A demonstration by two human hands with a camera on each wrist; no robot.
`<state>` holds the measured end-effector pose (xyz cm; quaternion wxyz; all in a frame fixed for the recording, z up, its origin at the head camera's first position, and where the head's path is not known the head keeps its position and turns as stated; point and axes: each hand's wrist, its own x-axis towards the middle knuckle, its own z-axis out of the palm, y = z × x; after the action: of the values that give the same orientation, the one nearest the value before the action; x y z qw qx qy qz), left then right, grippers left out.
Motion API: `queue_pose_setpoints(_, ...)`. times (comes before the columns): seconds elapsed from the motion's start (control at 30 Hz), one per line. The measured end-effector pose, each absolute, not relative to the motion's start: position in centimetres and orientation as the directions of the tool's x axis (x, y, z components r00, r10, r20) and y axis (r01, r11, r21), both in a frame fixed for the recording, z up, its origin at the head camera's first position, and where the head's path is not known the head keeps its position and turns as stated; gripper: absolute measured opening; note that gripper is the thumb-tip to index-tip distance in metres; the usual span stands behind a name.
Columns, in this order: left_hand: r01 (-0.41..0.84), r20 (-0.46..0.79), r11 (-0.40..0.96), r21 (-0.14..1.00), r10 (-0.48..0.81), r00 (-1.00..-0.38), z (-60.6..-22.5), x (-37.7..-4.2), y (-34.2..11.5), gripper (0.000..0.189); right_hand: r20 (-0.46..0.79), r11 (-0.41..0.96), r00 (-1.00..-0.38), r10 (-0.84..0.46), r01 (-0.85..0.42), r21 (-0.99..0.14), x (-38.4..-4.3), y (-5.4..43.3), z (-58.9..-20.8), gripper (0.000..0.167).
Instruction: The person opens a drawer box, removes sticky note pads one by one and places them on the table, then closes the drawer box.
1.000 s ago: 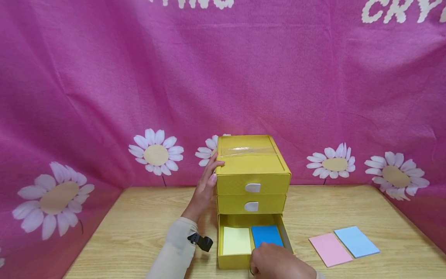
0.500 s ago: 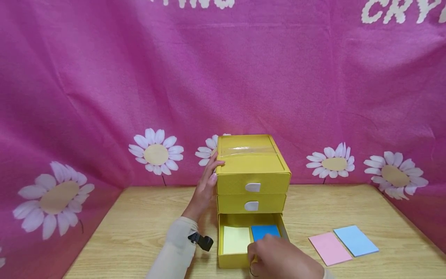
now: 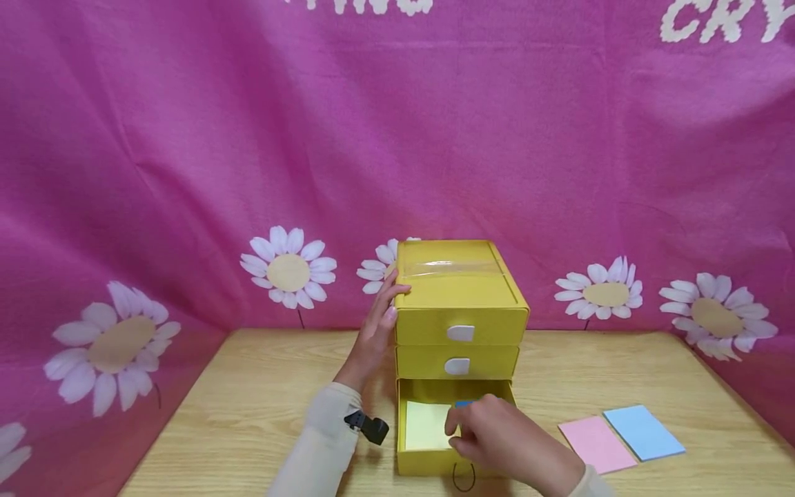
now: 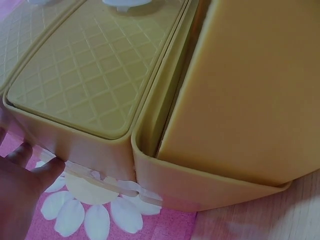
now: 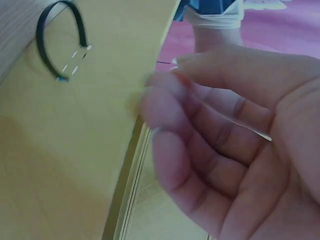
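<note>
My left hand (image 3: 373, 335) rests against the left side of a yellow chest of drawers (image 3: 456, 290), its fingertips over the top edge. The bottom drawer (image 3: 428, 462) is pulled out. Inside it lie a pale yellow notepad (image 3: 425, 426) and, to its right, a blue notepad (image 3: 462, 404) mostly hidden by my right hand (image 3: 497, 435). That hand hovers over the drawer's front edge, fingers loosely curled and holding nothing, as the right wrist view also shows. A dark loop pull (image 5: 41, 42) sticks out of the drawer front, apart from the fingers.
To the right on the wooden table (image 3: 267, 414) lie a pink notepad (image 3: 597, 444) and a light blue notepad (image 3: 644, 432), side by side. The two upper drawers, with white tabs (image 3: 460, 333), are closed. A pink flowered cloth (image 3: 497, 138) hangs behind.
My right hand has let go of the loop pull and risen slightly above the drawer front, uncovering the loop. The left hand stays on the chest. The head view has shifted a little.
</note>
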<state>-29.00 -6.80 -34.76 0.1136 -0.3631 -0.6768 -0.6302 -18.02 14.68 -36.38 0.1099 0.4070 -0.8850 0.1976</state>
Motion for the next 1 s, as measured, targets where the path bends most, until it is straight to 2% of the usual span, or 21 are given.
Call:
queue_pose_setpoints(0.37, 0.632, 0.608, -0.06, 0.773, 0.358, -0.709, -34.6, -28.8, -6.9, 0.04, 0.229, 0.632, -0.692, -0.685, -0.72, -0.287, -19.4, 14.7, -36.1, 0.018)
queue_pose_setpoints(0.63, 0.638, 0.612, -0.056, 0.768, 0.358, -0.706, -34.7, -29.1, -6.8, 0.041, 0.122, 0.673, -0.751, -0.649, -0.641, -0.369, -20.7, 14.7, -36.9, 0.023)
queue_pose_setpoints(1.0, 0.647, 0.615, -0.038, 0.761, 0.359, -0.702, -34.7, -28.9, -6.9, 0.041, 0.084, 0.678, -0.75, -0.656, -0.635, -0.371, -21.5, 14.4, -38.0, 0.028)
